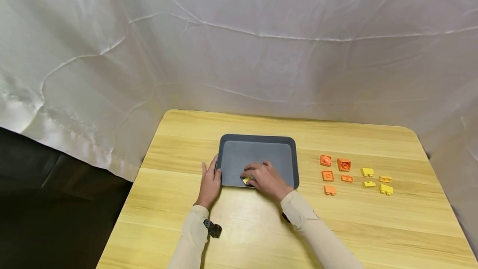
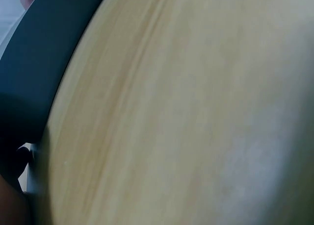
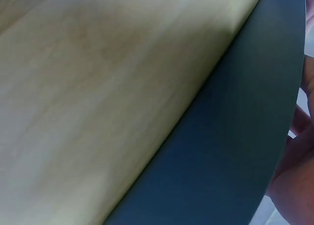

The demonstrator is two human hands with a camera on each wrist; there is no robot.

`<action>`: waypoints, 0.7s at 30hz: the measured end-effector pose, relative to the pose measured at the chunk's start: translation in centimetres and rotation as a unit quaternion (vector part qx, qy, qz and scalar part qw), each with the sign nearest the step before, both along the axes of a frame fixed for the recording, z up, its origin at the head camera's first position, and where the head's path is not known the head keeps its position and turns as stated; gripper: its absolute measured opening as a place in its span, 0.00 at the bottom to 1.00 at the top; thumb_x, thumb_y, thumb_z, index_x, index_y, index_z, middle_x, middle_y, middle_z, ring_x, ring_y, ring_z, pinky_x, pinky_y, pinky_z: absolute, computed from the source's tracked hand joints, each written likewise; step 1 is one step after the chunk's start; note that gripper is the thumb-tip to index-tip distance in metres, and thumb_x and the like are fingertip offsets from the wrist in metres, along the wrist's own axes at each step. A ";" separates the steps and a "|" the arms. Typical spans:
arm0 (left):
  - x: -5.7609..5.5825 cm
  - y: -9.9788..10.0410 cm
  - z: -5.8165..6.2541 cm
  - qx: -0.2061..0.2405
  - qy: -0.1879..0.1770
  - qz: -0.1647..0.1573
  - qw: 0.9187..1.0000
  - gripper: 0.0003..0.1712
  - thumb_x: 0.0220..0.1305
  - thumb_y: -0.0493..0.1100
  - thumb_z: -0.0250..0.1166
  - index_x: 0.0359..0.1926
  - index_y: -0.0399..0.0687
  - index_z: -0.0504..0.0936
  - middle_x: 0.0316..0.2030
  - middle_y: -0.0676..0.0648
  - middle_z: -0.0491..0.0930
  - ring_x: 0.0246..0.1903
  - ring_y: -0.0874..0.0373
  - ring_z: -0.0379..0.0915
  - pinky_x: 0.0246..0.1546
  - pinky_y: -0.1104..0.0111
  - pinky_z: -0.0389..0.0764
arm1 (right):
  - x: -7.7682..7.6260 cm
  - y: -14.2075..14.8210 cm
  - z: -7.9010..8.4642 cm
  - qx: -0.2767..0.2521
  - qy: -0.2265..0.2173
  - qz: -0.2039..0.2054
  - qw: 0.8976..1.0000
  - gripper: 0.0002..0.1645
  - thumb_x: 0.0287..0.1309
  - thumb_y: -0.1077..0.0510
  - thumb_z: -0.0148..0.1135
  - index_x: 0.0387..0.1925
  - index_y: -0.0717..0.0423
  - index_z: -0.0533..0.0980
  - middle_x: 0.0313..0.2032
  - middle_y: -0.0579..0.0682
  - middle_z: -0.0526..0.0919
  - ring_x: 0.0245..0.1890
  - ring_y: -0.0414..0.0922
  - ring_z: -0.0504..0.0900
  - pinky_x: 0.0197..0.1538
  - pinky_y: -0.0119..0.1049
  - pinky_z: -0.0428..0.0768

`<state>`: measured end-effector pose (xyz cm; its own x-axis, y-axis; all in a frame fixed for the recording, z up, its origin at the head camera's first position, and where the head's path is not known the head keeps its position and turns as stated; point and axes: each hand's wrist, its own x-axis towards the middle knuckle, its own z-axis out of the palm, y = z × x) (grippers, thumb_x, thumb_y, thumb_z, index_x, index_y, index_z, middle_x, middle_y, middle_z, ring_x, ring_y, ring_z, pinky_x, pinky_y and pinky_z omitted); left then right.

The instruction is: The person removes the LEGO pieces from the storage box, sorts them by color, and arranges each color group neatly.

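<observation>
A dark grey rectangular tray [image 1: 257, 138] lies on the wooden table. My right hand [image 1: 266, 179] reaches over the near rim into the tray, and its thumb and fingers pinch a small yellow toy brick [image 1: 247, 180] low over the tray floor near the front wall. Part of that brick is hidden by the fingers. At the tray's front left corner my left hand [image 1: 210, 184] rests against the outside of the wall with fingers extended. The right wrist view shows the tray's outer wall [image 3: 216, 132] and part of the right hand [image 3: 297, 176] beyond it.
To the right of the tray, several orange bricks [image 1: 328, 175] lie spread on the table [image 1: 373, 223]. Farther right are several yellow bricks [image 1: 367, 172]. Some bricks lie on their sides or with hollow undersides showing. A pale curtain [image 1: 261, 65] hangs behind the table.
</observation>
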<state>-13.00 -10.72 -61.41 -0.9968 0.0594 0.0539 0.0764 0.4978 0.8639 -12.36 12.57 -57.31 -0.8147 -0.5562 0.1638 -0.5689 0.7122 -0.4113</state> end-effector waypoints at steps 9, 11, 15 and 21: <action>-0.1 0.0 0.0 0.004 0.005 -0.004 1.000 0.31 0.81 0.38 0.49 0.81 0.48 0.60 0.75 0.41 0.65 0.80 0.35 0.31 0.79 0.40 0.34 | 0.0 -0.2 -0.1 -0.001 0.045 -0.031 0.998 0.12 0.68 0.63 0.68 0.49 0.49 0.89 0.55 0.53 0.85 0.55 0.52 0.84 0.60 0.65 0.77; -0.1 0.0 0.0 0.003 0.011 -0.004 1.000 0.31 0.81 0.38 0.49 0.81 0.47 0.60 0.75 0.42 0.65 0.80 0.36 0.36 0.80 0.44 0.33 | 0.0 -0.1 -0.2 -0.001 0.052 -0.042 0.998 0.12 0.67 0.63 0.69 0.49 0.49 0.89 0.56 0.55 0.85 0.56 0.54 0.83 0.59 0.65 0.78; -0.2 -0.1 -0.1 0.002 0.015 -0.005 1.000 0.31 0.80 0.37 0.49 0.81 0.46 0.60 0.75 0.41 0.66 0.80 0.37 0.39 0.80 0.44 0.31 | 0.0 -0.1 -0.4 -0.009 0.057 -0.057 0.997 0.12 0.66 0.61 0.71 0.50 0.50 0.88 0.57 0.58 0.83 0.56 0.56 0.83 0.57 0.65 0.79; -0.2 -0.1 -0.1 0.000 0.010 -0.003 1.000 0.31 0.80 0.38 0.49 0.81 0.48 0.60 0.75 0.42 0.66 0.80 0.37 0.36 0.80 0.45 0.32 | 0.0 -0.1 -0.6 -0.010 0.078 -0.079 0.994 0.09 0.65 0.59 0.72 0.47 0.49 0.89 0.53 0.55 0.85 0.52 0.54 0.84 0.55 0.62 0.80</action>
<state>-13.19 -10.82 -61.53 -0.9952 0.0646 0.0739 0.0963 0.4975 0.8621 -12.34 12.48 -57.91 -0.8558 -0.4184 0.3042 -0.5080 0.7908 -0.3414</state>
